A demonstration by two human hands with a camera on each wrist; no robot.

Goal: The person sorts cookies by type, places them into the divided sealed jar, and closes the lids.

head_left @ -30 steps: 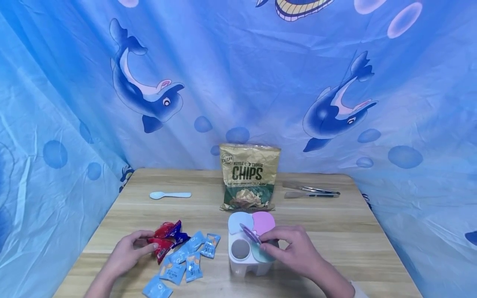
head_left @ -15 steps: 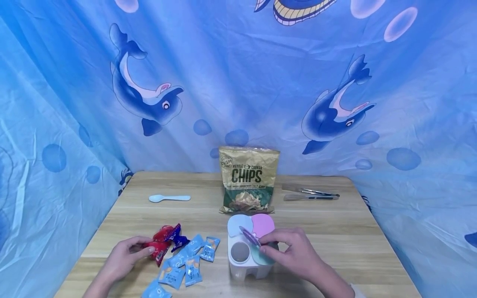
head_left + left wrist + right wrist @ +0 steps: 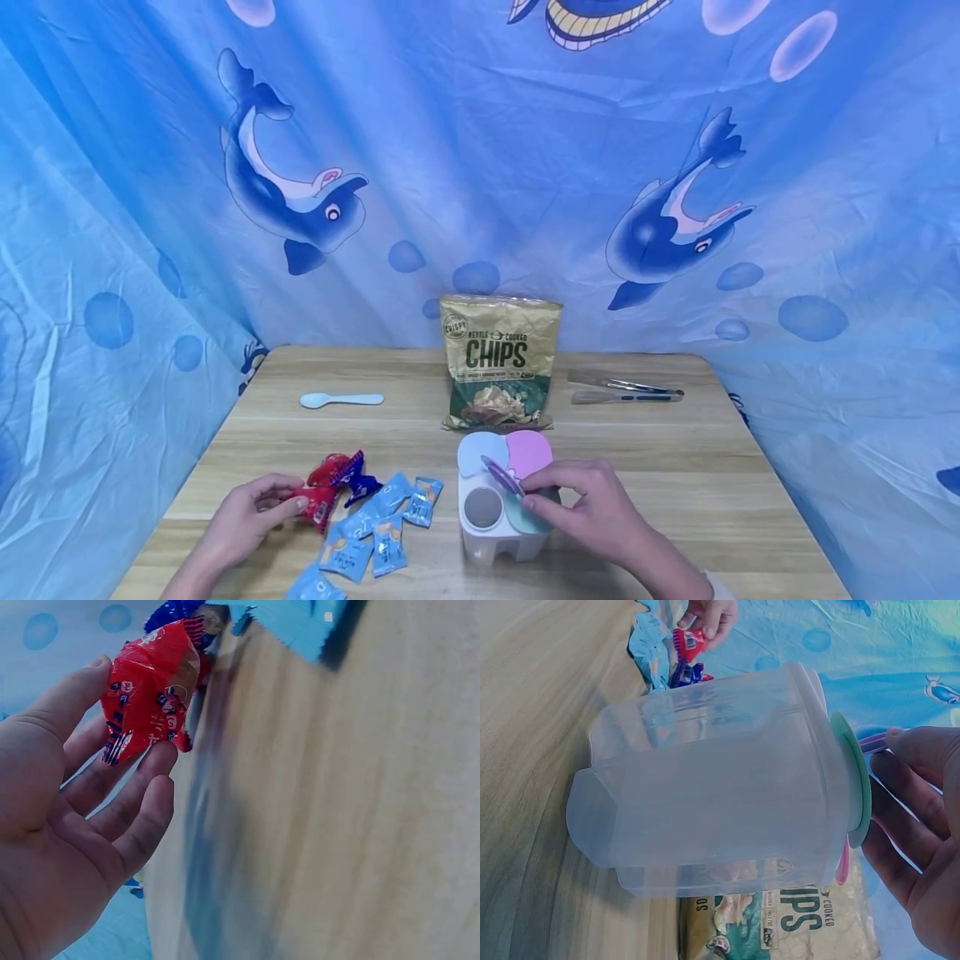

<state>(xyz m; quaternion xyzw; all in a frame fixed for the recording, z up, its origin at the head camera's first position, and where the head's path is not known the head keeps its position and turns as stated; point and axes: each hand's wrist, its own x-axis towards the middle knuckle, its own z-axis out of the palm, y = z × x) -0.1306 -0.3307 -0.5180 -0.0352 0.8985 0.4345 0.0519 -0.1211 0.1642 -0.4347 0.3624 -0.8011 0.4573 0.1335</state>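
L hand (image 3: 243,518) pinches red candy (image 3: 318,500) by blue packets (image 3: 375,521); R hand (image 3: 596,508) pinches purple lid (image 3: 501,475) up over open container (image 3: 498,521). Hands well apart.

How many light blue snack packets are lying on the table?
5 light blue packets show: two upper ones at and, two below at and, one at the front edge. Overlaps may hide more.
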